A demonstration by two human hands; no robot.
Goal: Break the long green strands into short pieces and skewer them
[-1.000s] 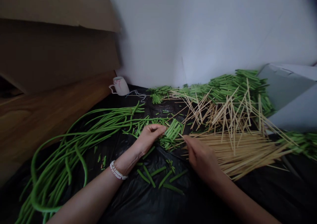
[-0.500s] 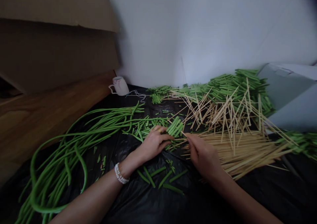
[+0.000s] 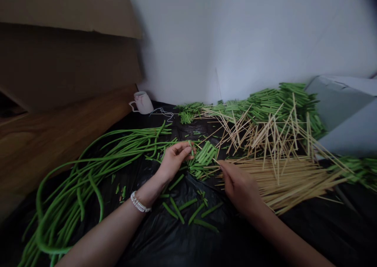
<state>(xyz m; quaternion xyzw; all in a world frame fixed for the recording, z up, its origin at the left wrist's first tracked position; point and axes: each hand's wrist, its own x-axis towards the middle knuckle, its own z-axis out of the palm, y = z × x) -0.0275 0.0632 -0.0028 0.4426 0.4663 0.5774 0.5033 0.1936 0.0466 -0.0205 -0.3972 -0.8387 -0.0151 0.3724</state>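
Note:
Between its thumb and fingers, my left hand [image 3: 173, 160] pinches a short cut piece of green long bean [image 3: 191, 148]. My right hand [image 3: 242, 186] is closed on the end of a thin bamboo skewer [image 3: 216, 161]. A row of cut bean pieces [image 3: 207, 152] lies side by side at that skewer's far end, seemingly threaded on it. More loose bean pieces [image 3: 198, 172] lie just below the row. Long uncut beans [image 3: 88, 162] stretch out left of my hands. Loose skewers [image 3: 282, 176] are heaped beside my right hand.
Filled bean skewers [image 3: 273, 105] are piled along the wall by a pale box [image 3: 344, 105]. A mug [image 3: 143, 103] and some string [image 3: 165, 111] stand at the back left. Scattered bean pieces [image 3: 178, 210] lie on black plastic sheeting [image 3: 165, 243]. A cardboard box [image 3: 67, 58] looms left.
My left hand has lifted and shifted left from the loose pieces, now with a bean piece pinched in it. My right hand has moved slightly left with the skewer.

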